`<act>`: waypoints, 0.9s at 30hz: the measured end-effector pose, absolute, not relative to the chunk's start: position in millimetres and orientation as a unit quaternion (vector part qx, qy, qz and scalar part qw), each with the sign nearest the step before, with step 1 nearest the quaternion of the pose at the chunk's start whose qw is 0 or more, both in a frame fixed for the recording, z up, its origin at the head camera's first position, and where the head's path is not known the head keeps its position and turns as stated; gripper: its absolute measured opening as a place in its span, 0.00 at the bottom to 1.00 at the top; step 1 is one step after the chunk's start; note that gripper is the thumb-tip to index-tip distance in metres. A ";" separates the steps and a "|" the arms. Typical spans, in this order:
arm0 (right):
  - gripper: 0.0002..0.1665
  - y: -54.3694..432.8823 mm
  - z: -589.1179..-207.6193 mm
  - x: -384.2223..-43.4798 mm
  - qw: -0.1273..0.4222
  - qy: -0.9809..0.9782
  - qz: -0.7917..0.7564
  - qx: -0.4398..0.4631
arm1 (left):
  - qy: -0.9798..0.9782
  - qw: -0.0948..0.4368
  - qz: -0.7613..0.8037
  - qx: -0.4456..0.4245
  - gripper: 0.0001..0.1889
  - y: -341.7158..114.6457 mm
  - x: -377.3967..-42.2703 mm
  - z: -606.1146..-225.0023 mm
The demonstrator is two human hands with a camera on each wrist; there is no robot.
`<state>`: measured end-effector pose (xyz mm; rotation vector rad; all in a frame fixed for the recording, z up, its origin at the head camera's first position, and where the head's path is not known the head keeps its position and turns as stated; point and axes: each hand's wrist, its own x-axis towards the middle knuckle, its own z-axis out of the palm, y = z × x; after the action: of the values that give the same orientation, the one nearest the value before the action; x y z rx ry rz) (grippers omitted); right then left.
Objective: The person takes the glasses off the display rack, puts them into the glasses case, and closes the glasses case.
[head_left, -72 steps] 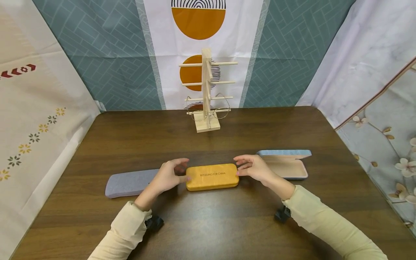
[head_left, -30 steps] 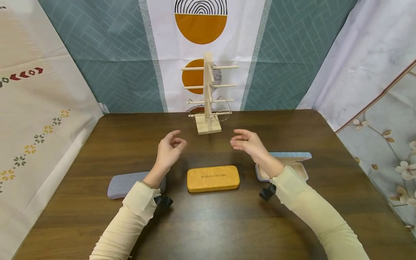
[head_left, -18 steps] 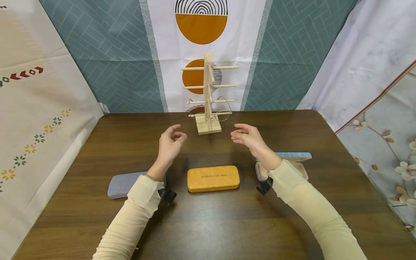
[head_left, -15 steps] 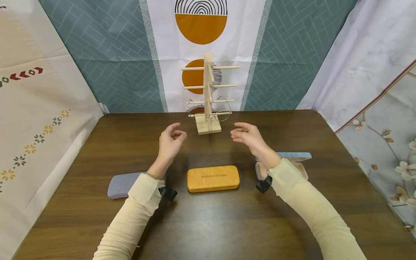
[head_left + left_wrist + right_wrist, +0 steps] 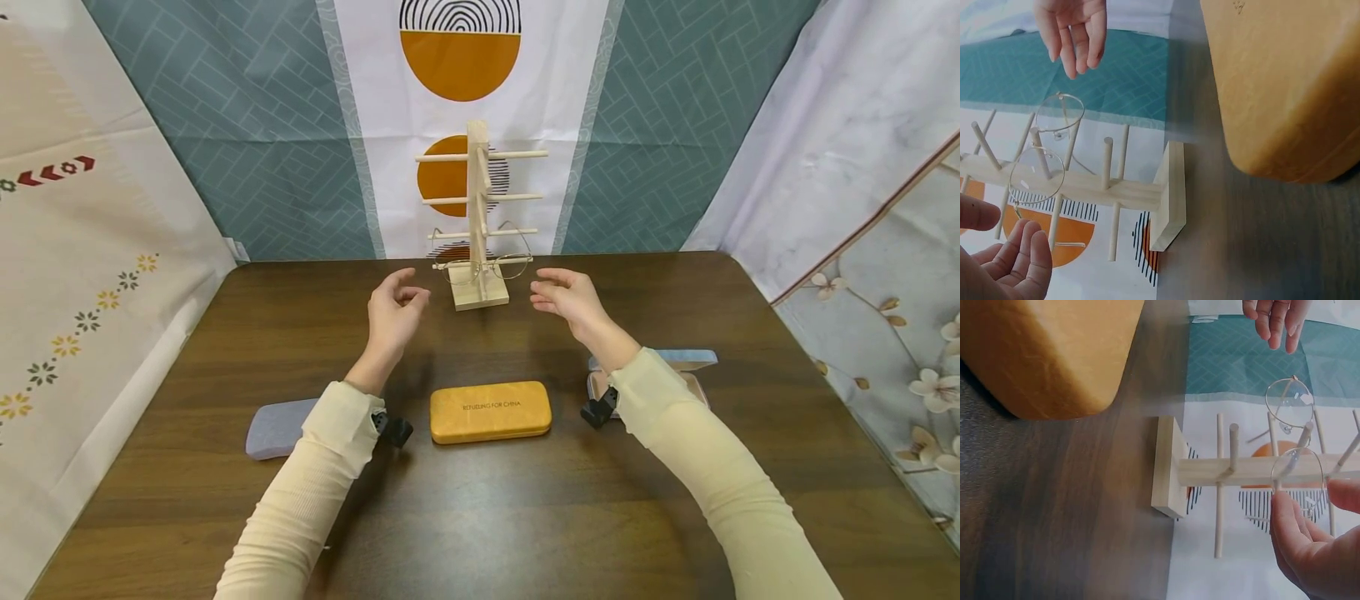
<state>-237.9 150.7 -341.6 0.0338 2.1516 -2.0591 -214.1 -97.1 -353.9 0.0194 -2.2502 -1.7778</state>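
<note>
A pair of thin wire-rimmed glasses (image 5: 513,267) hangs low on a pale wooden display stand (image 5: 477,192) at the back of the table. My left hand (image 5: 393,318) hovers just left of the stand, fingers loosely bent, with nothing in it. On the other side, my right hand (image 5: 576,302) is raised likewise and holds nothing. The left wrist view has my left fingertips close by one round lens (image 5: 1036,176). In the right wrist view, my right fingertips overlap the edge of a lens (image 5: 1297,467). A yellow glasses case (image 5: 491,412) lies closed between my forearms.
A grey-blue glasses case (image 5: 277,429) lies on the left, partly hidden by my left sleeve. Behind my right forearm, a light-blue case (image 5: 686,359) stands with its lid up. Fabric hangings (image 5: 285,167) border the brown table (image 5: 480,517) at the back and sides.
Both hands have left the ends of the yellow case and moved forward to either side of the stand. In the last half second they have crept slightly farther toward the glasses.
</note>
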 end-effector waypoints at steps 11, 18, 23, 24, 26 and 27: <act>0.22 143.0 -337.8 -250.7 0.041 0.718 -0.695 0.022 | -0.762 0.151 -0.630 0.021 0.18 -95.2 -230.5 -353.5; 0.20 138.8 -334.8 -259.4 0.010 0.718 -0.695 0.049 | -0.745 0.135 -0.651 0.053 0.17 -90.8 -239.4 -349.9; 0.20 137.5 -332.0 -265.2 -0.010 0.713 -0.699 0.058 | -0.737 0.123 -0.661 0.070 0.18 -88.1 -245.1 -346.8; 0.19 137.1 -331.6 -266.8 -0.014 0.712 -0.700 0.060 | -0.736 0.121 -0.662 0.073 0.18 -87.7 -246.1 -346.6; 0.19 136.3 -331.0 -269.9 -0.020 0.709 -0.702 0.067 | -0.735 0.118 -0.664 0.076 0.18 -86.7 -247.9 -346.3; 0.18 135.8 -330.6 -271.5 -0.023 0.707 -0.704 0.070 | -0.734 0.116 -0.665 0.076 0.18 -86.3 -248.8 -346.3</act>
<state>-271.5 135.8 -330.6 0.2230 2.2539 -2.2437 -248.8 -86.3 -346.3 0.2240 -2.1491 -1.9466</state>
